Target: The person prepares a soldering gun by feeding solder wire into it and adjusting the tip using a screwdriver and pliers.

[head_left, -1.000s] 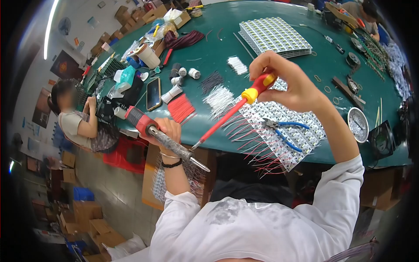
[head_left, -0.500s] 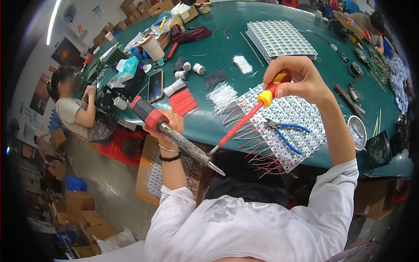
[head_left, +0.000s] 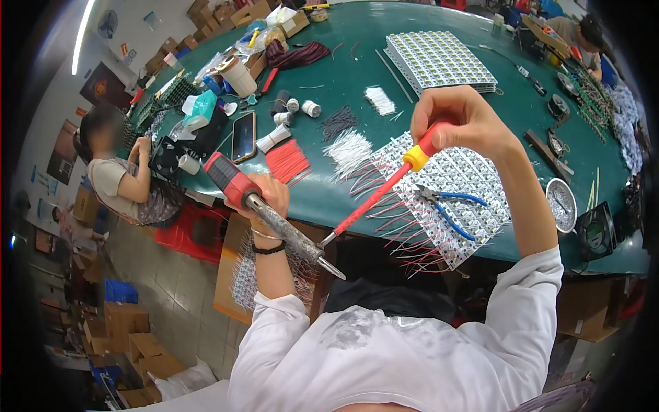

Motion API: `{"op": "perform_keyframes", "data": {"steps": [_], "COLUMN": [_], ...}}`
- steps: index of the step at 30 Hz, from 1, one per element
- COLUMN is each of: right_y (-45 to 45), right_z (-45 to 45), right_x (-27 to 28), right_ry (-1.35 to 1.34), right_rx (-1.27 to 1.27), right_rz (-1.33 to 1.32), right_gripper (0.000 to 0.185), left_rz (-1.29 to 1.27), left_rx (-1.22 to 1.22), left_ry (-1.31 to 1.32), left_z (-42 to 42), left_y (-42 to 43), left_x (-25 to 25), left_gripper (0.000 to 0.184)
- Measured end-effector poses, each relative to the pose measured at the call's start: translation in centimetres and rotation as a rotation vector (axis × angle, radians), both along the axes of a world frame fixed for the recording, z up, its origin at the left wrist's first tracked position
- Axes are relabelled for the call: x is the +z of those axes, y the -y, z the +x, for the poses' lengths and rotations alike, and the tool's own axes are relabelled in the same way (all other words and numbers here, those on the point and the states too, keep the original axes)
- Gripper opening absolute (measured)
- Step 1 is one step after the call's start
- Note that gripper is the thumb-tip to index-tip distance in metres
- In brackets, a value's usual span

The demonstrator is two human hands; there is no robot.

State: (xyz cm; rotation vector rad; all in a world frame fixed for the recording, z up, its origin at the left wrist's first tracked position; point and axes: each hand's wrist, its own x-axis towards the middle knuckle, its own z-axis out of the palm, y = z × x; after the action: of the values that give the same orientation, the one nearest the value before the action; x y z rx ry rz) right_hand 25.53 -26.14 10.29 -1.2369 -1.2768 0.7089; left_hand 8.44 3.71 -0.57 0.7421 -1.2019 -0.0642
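Note:
My left hand (head_left: 270, 196) is closed around the red and black handle of a soldering iron (head_left: 292, 233), whose metal tip points down and to the right. In my right hand (head_left: 467, 123), held higher, is a screwdriver (head_left: 374, 197) with a red and yellow handle and a red shaft. Its bare tip meets the iron's metal barrel near the front end. Below my right hand, blue-handled pliers (head_left: 453, 209) lie on a sheet of white circuit boards (head_left: 473, 178) with red and white wires sticking out along its left side.
On the green table (head_left: 343, 75) lie red wires (head_left: 287, 161), white wires (head_left: 347, 151), black wires (head_left: 339, 122), a phone (head_left: 244, 136) and a stack of board sheets (head_left: 443, 58). A metal bowl (head_left: 561, 206) stands at the right. A co-worker (head_left: 120, 165) sits at the left.
The iron has shifted slightly left and down at its tip. The screwdriver has moved left with it, its tip still at the iron's barrel, and my right hand has turned a little.

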Motion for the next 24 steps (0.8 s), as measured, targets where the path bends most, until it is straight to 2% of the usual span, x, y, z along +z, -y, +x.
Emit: {"op": "perform_keyframes", "data": {"steps": [2, 6, 7, 9, 14, 24], "right_y": [-0.3, -0.2, 0.0, 0.1, 0.4, 0.1], "right_z": [0.5, 0.5, 0.8, 0.9, 0.7, 1.1], "right_x": [-0.5, -0.5, -0.7, -0.8, -0.7, -1.6], "right_ry": [0.154, 0.111, 0.081, 0.052, -0.021, 0.061], "right_rx": [0.093, 0.06, 0.053, 0.045, 0.053, -0.054], "right_rz": [0.121, 0.18, 0.149, 0.119, 0.07, 0.149], "right_gripper": [0.026, 0.031, 0.033, 0.036, 0.035, 0.04], "left_rz": [-0.022, -0.029, -0.079, -0.13, -0.043, -0.039], "left_rx": [-0.018, 0.008, 0.166, 0.324, 0.267, 0.247], "left_ry": [-0.014, -0.02, -0.134, -0.247, -0.207, -0.294], "left_z": [-0.1, -0.6, -1.4, -1.7, -1.4, -1.6], "left_y": [0.2, 0.5, 1.0, 1.2, 0.6, 1.2], "left_x": [0.1, 0.1, 0.0, 0.0, 0.0, -0.1], "left_gripper": [0.043, 0.041, 0.049, 0.066, 0.064, 0.061]}}
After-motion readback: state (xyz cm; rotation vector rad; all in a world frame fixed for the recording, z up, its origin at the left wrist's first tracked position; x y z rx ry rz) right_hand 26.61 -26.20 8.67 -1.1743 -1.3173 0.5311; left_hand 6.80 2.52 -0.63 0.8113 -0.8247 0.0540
